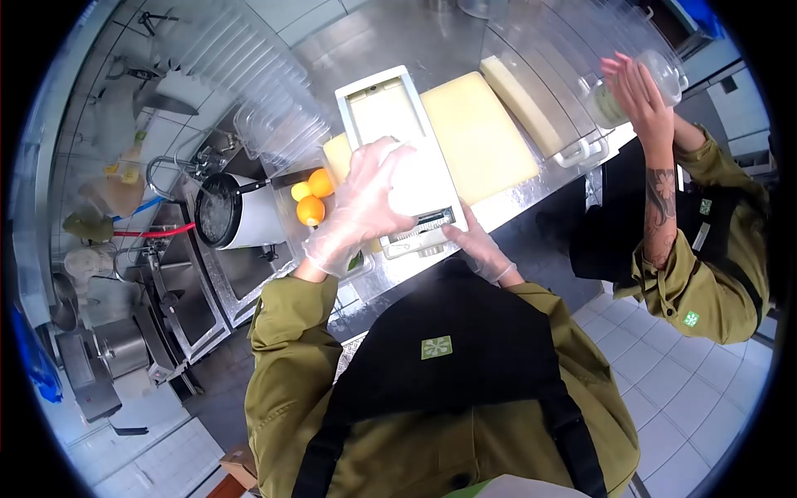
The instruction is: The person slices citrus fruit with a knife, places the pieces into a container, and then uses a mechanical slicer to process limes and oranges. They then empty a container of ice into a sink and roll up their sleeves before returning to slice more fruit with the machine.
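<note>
A white slicer (440, 174) with a metal blade strip near its lower end lies on a yellow cutting board (477, 133). My left hand (365, 199), in a clear glove, is curled round a large white piece (407, 183) on the slicer's bed. At the slicer's lower right corner, my right hand (481, 247), gloved too, grips the frame beside the blade. Its fingertips are partly hidden. Left of the slicer sit oranges (310, 210) and a knife (286, 179) with its black handle over a pan.
On the right a co-worker (697, 241) holds a clear jar (660, 79) over a clear container (581, 153). Clear stacked containers (278, 133) stand at the upper left. A black pan (217, 207) and a sink (241, 278) lie to the left.
</note>
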Action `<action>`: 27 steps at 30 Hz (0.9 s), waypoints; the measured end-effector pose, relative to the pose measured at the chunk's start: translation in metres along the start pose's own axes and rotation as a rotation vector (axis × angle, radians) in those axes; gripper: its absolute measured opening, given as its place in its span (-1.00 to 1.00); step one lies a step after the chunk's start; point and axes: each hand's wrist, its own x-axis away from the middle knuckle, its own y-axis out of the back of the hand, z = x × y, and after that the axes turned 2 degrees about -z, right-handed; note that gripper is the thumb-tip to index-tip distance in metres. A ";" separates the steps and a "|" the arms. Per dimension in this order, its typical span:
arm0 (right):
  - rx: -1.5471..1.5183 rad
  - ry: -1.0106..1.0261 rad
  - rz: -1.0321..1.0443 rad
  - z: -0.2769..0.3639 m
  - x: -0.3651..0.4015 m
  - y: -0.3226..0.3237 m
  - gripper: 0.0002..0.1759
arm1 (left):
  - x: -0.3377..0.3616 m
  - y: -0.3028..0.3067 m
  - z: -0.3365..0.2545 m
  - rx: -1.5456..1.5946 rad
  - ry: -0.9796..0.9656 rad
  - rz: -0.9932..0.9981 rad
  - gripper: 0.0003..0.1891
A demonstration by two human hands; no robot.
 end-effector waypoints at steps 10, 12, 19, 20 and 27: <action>-0.048 -0.092 -0.008 0.012 0.002 -0.005 -0.27 | 0.021 -0.025 0.022 0.058 -0.030 -0.095 -0.05; -0.094 -0.121 -0.021 0.019 0.000 -0.006 -0.31 | 0.021 -0.021 0.026 0.030 -0.061 -0.081 -0.06; 0.087 -0.104 -0.278 0.020 -0.035 -0.022 -0.51 | 0.010 0.033 0.190 0.612 0.556 -1.028 -0.21; 0.084 -0.061 -0.321 0.021 -0.033 -0.027 -0.53 | 0.009 0.049 0.210 0.713 0.771 -0.989 -0.24; -0.029 0.052 -0.432 0.005 -0.043 -0.015 -0.48 | 0.017 0.047 0.304 3.978 0.193 -1.983 -0.66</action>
